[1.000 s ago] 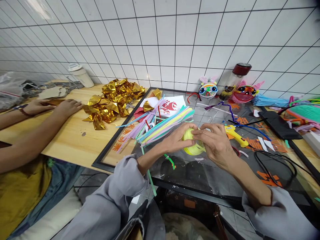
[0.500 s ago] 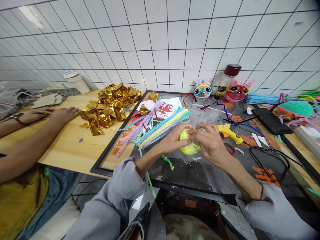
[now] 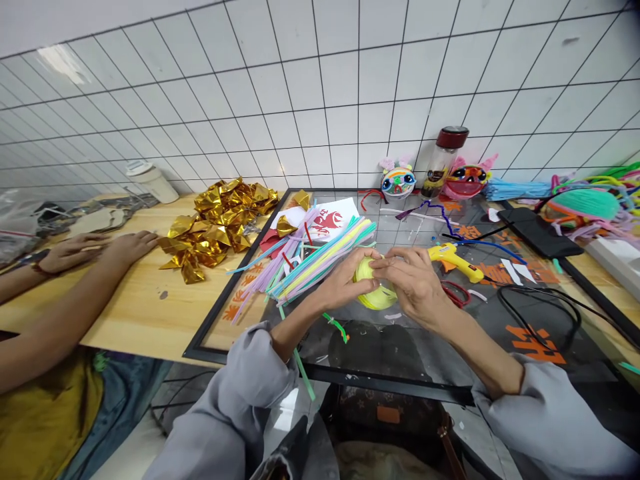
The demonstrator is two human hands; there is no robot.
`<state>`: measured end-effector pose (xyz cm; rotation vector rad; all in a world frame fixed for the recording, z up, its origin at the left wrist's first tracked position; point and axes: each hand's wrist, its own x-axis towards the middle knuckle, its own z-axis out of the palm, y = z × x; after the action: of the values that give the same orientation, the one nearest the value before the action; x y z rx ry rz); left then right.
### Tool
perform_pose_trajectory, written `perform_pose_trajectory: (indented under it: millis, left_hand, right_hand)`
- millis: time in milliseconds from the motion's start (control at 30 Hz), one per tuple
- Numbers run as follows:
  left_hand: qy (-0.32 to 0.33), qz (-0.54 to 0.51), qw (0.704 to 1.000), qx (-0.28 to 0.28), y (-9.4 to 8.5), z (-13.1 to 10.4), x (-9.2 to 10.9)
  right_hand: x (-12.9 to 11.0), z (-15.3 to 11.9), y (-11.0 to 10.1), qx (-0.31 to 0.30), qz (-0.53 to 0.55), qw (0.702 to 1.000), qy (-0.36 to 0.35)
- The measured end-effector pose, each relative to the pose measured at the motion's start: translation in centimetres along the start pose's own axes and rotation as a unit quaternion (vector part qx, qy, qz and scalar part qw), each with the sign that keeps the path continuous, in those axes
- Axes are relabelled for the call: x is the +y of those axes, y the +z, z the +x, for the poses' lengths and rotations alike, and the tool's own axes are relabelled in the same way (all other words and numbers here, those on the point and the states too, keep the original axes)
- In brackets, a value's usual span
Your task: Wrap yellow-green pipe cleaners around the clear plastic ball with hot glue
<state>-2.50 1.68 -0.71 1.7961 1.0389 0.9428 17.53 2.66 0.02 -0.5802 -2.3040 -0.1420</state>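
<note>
Between my two hands is a yellow round craft piece (image 3: 379, 299), wound from what look like pipe cleaners. My left hand (image 3: 347, 279) grips its left side, thumb in front and fingers behind. On its upper right edge the bent fingers of my right hand (image 3: 413, 283) are pinched. These fingers hide part of the piece. A bundle of pastel pipe cleaners (image 3: 325, 260) lies just left of my left hand. Beyond my right hand rests a yellow glue gun (image 3: 457, 260). A short green pipe cleaner (image 3: 336, 327) lies on the glass-like panel nearer me.
Crumpled gold foil (image 3: 215, 227) lies at left, beside another person's hands (image 3: 125, 250). Two decorated round faces (image 3: 399, 180) and a bottle (image 3: 443, 163) stand by the tiled wall. At right are a black phone (image 3: 543, 233), a black cord (image 3: 540, 313) and more pipe cleaners (image 3: 580, 207).
The view has shifted and tilted slightly. Both my hands keep their hold on the yellow piece, with little visible finger movement. The other person's farther hand has spread and drawn back slightly.
</note>
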Motion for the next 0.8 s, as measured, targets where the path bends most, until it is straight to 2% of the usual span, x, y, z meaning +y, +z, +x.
perform_pose_trajectory:
  millis: [233,467,800]
  left_hand:
    - [-0.002,0.005,1.0,0.001,-0.01,0.0,0.05]
    - [0.007,0.004,1.0,-0.003,-0.01,0.14,-0.41]
    - [0.011,0.001,1.0,0.0,-0.06,0.06,-0.06]
  right_hand:
    - [-0.19,-0.01,-0.01,0.02,0.01,1.0,-0.007]
    - [-0.06,-0.19,0.16,0.019,0.017,1.0,-0.007]
    - [-0.09,-0.24,0.1,0.008,0.027,1.0,0.002]
